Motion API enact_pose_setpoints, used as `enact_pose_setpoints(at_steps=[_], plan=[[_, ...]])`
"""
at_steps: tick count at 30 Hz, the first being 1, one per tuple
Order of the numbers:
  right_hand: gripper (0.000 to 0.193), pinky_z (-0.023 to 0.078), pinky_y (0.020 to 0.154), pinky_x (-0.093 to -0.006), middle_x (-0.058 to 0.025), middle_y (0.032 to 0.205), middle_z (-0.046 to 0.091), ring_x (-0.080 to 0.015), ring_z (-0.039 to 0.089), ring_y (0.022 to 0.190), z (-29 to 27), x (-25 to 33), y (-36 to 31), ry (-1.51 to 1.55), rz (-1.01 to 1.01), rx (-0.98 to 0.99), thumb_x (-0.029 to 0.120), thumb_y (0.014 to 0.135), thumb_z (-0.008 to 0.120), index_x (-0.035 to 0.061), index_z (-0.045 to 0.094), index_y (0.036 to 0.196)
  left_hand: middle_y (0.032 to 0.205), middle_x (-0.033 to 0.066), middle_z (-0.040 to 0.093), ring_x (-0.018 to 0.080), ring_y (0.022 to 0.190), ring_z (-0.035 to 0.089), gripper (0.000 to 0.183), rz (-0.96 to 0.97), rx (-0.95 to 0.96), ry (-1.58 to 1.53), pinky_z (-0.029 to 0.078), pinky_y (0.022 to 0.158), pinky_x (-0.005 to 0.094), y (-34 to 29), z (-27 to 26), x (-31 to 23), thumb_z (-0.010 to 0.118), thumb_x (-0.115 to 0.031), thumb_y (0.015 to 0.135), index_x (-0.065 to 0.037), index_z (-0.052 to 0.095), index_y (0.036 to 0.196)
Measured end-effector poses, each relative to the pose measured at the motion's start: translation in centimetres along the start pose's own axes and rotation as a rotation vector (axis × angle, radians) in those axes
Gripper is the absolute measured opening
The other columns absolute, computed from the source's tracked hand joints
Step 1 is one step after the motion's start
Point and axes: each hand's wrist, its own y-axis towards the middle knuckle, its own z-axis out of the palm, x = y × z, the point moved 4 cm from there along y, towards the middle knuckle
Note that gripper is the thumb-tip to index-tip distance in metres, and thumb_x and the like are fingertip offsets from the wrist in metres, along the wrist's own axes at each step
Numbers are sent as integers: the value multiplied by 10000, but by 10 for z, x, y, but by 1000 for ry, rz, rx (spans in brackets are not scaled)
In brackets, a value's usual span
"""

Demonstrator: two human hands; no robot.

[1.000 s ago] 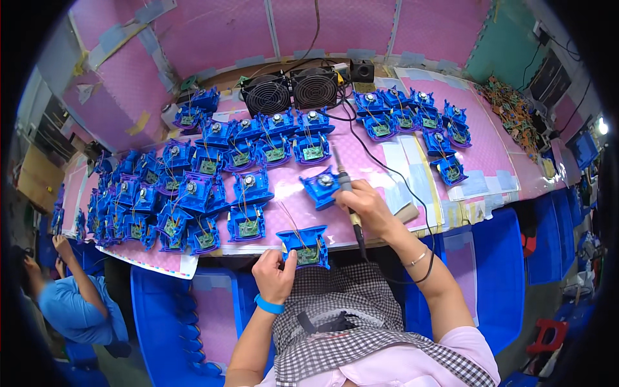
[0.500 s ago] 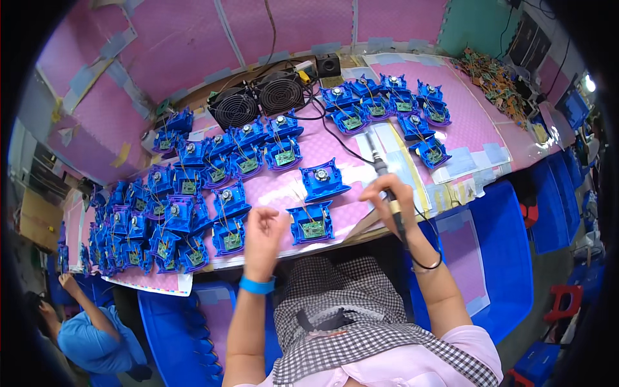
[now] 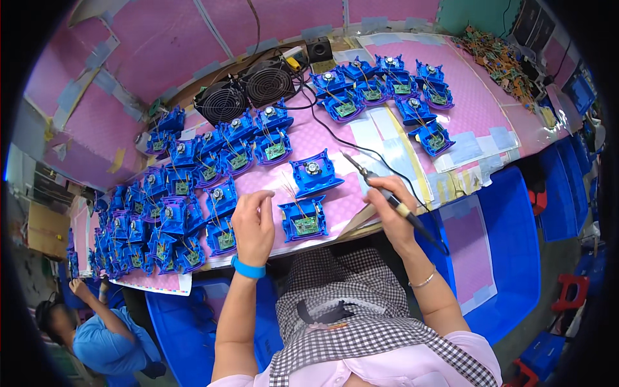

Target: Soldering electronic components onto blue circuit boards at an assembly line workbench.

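Note:
In my right hand [image 3: 393,208] is a soldering iron [image 3: 411,218] with a dark handle, its metal tip pointing up and left above the table. My left hand [image 3: 253,222] is raised with its fingers curled together; whatever they may pinch is too small to make out. Between the hands lies a blue plastic shell with a round speaker [image 3: 314,171]. Nearer to me is a matching shell with a green circuit board [image 3: 305,226]. Thin wires rise by the left side of this pair. The iron's tip is apart from both shells.
Many similar blue shells [image 3: 174,216] crowd the table's left, and more [image 3: 371,90] stand at the back right. Two black fans [image 3: 267,85] sit at the back. Loose circuit boards [image 3: 496,61] are heaped far right. Blue bins [image 3: 509,258] flank me. A person in blue [image 3: 113,338] works at lower left.
The soldering iron has swung from pointing nearly upward to a flatter slant, its tip now farther left and nearer the speaker shell. My left hand has shifted slightly left. The whole view has shifted a little.

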Motion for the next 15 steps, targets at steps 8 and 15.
enact_pose_setpoints(at_steps=[8,15], plan=[[278,465,694,-271,-70,899,556,-179,577,808,44,-15,18,-169,-225,160,-41,701,721,62,663,952,708,29,487,125,594,459,207,-287,-48,-380,367,538,270,-56,6,30,513,-176,978,-19,624,1055],[259,472,653,-277,-74,861,552,-193,579,757,52,-15,7,-138,-336,162,-68,706,704,61,660,926,684,-86,389,8,527,262,162,-519,104,-758,199,468,204,-42,-1,39,481,-140,979,-60,621,968]])
